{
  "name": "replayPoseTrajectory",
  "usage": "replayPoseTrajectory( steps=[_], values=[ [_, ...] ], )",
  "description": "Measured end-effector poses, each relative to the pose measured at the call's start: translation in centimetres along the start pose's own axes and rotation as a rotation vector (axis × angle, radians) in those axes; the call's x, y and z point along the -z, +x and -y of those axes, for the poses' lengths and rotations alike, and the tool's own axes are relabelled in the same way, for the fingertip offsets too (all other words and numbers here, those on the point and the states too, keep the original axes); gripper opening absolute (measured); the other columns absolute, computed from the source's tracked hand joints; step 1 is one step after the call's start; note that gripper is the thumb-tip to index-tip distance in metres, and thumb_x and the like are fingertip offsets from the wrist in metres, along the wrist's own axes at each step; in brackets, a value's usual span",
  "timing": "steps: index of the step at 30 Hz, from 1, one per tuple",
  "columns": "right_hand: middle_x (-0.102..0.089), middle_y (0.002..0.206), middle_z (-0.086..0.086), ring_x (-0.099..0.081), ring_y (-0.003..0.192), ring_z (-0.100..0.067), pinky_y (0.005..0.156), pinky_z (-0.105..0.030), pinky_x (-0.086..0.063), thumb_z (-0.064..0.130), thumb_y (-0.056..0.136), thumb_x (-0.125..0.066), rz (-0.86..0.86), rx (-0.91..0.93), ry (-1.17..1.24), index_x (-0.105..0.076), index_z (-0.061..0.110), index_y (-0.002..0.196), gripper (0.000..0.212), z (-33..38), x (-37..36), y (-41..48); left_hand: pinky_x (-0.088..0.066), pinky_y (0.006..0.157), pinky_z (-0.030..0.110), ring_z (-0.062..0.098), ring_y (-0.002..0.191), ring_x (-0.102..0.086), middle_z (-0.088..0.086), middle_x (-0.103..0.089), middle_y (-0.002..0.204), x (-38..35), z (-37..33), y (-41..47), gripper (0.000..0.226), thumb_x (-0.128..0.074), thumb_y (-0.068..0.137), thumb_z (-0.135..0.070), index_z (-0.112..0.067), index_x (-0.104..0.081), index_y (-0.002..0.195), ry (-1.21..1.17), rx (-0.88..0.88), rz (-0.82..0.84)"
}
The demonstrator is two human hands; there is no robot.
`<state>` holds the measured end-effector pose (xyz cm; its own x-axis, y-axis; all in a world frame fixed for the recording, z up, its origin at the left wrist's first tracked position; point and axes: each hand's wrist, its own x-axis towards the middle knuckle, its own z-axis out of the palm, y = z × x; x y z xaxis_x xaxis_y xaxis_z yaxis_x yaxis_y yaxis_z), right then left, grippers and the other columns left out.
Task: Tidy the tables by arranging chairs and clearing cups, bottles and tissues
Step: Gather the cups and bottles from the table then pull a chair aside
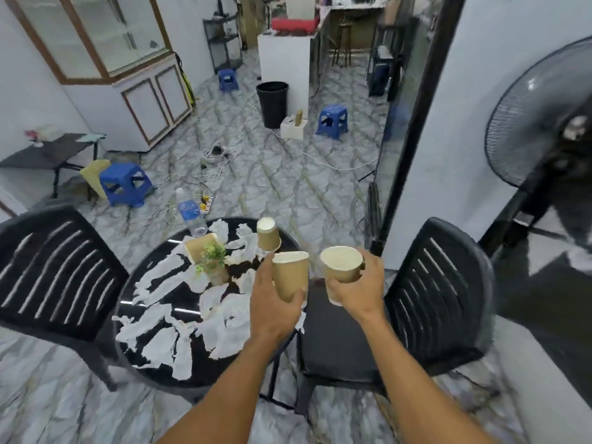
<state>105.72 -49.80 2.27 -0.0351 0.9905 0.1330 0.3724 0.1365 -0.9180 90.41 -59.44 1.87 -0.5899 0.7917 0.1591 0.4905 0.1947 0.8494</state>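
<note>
The left hand (272, 302) is curled round the lower wall of a brown paper cup (290, 274), tipped a little away from the person. Just beside it, the right hand (355, 290) is wrapped round a second cup (341, 265). Both cups are held up over the near-right edge of the round black worktop (205, 366), and they are apart, not touching. The right cup shows a pale, empty inside. The left one also looks empty, though its mouth is seen at a slant.

These cups should be very light, with thin walls that dent under a hard squeeze, so a loose hold round the middle suits them. They would probably nest one inside the other.

Torn tissues (160, 318) cover most of the worktop. They are soft and nearly weightless, and best bunched together rather than picked up singly. A small plant (213, 254) stands among them, with a third cup (200, 246) lying on its side just behind it. A fourth cup (268, 233) seems to stand mouth down near the far-right edge.

At the far rim stands a clear water bottle (190, 213). It is likely slick, thin plastic, best held round the label. I cannot tell how full it is.

A black chair (54, 267) stands to the left and another (442, 293) to the right. Well beyond, a black bin (273, 104) stands on the floor, its inside hidden.
</note>
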Motion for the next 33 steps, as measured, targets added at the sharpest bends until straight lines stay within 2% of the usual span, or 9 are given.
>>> replayPoseTrajectory(
  steps=[4, 7, 12, 16, 18, 21, 27, 30, 33],
  values=[
    [-0.051, 0.132, 0.001, -0.050, 0.119, -0.014, 0.098, -0.029, -0.046, 0.023, 0.062, -0.091, -0.185, -0.115, 0.019, -0.037, 0.017, 0.146, 0.100, -1.2, 6.1, -4.3, -0.042, 0.109, 0.042, 0.011, 0.133, -0.041, -0.012, -0.038, 0.151, -3.1, -2.4, -4.5, 0.095, -0.079, 0.074, -0.034, -0.038, -0.022, 0.151, -0.049, -0.041, 0.168],
    [-0.054, 0.136, -0.002, -0.052, 0.123, -0.017, 0.101, -0.035, -0.048, 0.024, 0.061, -0.088, -0.263, -0.204, -0.014, -0.040, 0.019, 0.146, 0.098, -2.9, 10.6, -8.5, -0.043, 0.107, 0.035, 0.012, 0.131, -0.045, -0.011, -0.040, 0.150, -5.4, -3.5, -8.9, 0.096, -0.079, 0.073, -0.035, -0.039, -0.023, 0.151, -0.085, -0.064, 0.283],
    [-0.060, 0.129, 0.002, -0.057, 0.119, -0.018, 0.099, -0.043, -0.051, 0.043, 0.049, -0.077, -0.449, -0.348, -0.067, -0.050, 0.026, 0.135, 0.092, -7.0, 18.4, -15.5, -0.040, 0.110, 0.035, 0.010, 0.133, -0.041, -0.010, -0.038, 0.151, -9.6, -6.0, -16.3, 0.096, -0.080, 0.075, -0.029, -0.035, -0.025, 0.153, -0.096, -0.169, 0.499],
    [-0.064, 0.111, 0.004, -0.063, 0.102, -0.016, 0.085, -0.032, -0.054, 0.029, 0.056, -0.088, -0.607, -0.424, -0.098, -0.060, 0.025, 0.118, 0.067, -8.9, 26.0, -21.1, -0.035, 0.107, 0.027, 0.011, 0.135, -0.040, -0.010, -0.036, 0.153, -13.3, -9.9, -22.5, 0.094, -0.078, 0.078, -0.030, -0.034, -0.023, 0.154, -0.114, -0.284, 0.686],
    [-0.065, 0.104, 0.007, -0.063, 0.093, -0.011, 0.080, -0.032, -0.056, 0.028, 0.058, -0.088, -0.673, -0.445, -0.115, -0.058, 0.032, 0.104, 0.055, -9.9, 29.4, -23.8, -0.039, 0.108, 0.031, 0.012, 0.133, -0.042, -0.010, -0.036, 0.153, -15.3, -11.6, -25.6, 0.094, -0.077, 0.078, -0.032, -0.037, -0.020, 0.153, -0.102, -0.338, 0.769],
    [-0.065, 0.099, 0.010, -0.062, 0.089, -0.008, 0.078, -0.034, -0.057, 0.030, 0.057, -0.088, -0.786, -0.485, -0.127, -0.058, 0.029, 0.098, 0.050, -11.8, 34.1, -27.9, -0.044, 0.107, 0.038, 0.014, 0.131, -0.044, -0.010, -0.036, 0.152, -18.3, -13.6, -30.3, 0.094, -0.075, 0.078, -0.036, -0.039, -0.018, 0.153, -0.075, -0.398, 0.890],
    [-0.060, 0.132, -0.001, -0.057, 0.119, -0.019, 0.103, -0.041, -0.049, 0.026, 0.057, -0.089, -0.925, -0.704, -0.088, -0.054, 0.019, 0.137, 0.088, -18.3, 43.2, -36.6, -0.041, 0.108, 0.040, 0.020, 0.135, -0.042, -0.005, -0.038, 0.152, -24.4, -16.0, -40.4, 0.097, -0.075, 0.077, -0.043, -0.037, -0.016, 0.154, 0.071, -0.442, 1.098],
    [-0.058, 0.136, -0.004, -0.056, 0.122, -0.021, 0.104, -0.040, -0.047, 0.023, 0.060, -0.089, -0.938, -0.820, -0.057, -0.049, 0.018, 0.142, 0.091, -21.7, 47.3, -40.5, -0.037, 0.109, 0.039, 0.021, 0.137, -0.040, -0.004, -0.035, 0.154, -27.2, -16.7, -45.8, 0.100, -0.076, 0.077, -0.042, -0.033, -0.015, 0.155, 0.146, -0.438, 1.176],
    [-0.060, 0.134, -0.005, -0.057, 0.121, -0.022, 0.102, -0.038, -0.049, 0.025, 0.060, -0.089, -0.925, -0.908, -0.056, -0.049, 0.017, 0.142, 0.092, -25.2, 50.4, -43.3, -0.044, 0.105, 0.044, 0.023, 0.130, -0.047, -0.003, -0.044, 0.147, -30.0, -17.0, -50.5, 0.099, -0.078, 0.073, -0.042, -0.038, -0.018, 0.151, 0.199, -0.393, 1.222]
  ],
)
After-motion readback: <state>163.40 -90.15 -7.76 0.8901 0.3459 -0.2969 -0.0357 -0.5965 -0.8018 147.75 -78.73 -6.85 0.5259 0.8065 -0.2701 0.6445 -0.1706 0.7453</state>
